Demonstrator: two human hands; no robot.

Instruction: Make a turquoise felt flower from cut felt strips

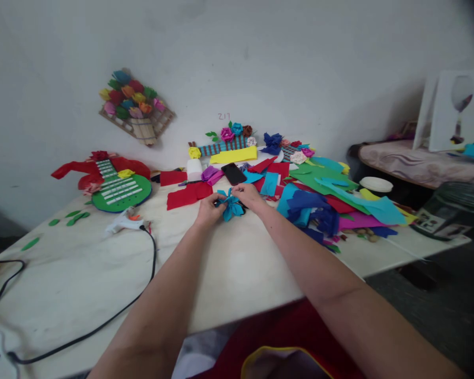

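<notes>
Between my two hands, a little above the table, is a blue paper flower (232, 206) with several petals spread out. My left hand (212, 209) grips it from the left side, fingers closed around its edge. From the upper right, my right hand (246, 195) pinches a petal at the top of the flower. A dark object, partly hidden, lies just behind the flower by my right fingers. Beyond my hands rests a black phone (233, 173). Red paper pieces (184, 198) lie to the left of it.
A hot glue gun (125, 222) with a black cord (155, 258) lies at left. Behind it stands a green and red paper guitar (120, 192). Coloured paper sheets (324, 181) pile up at right, near a big glass jar (452, 210). Green paper leaves (78, 218) lie far left.
</notes>
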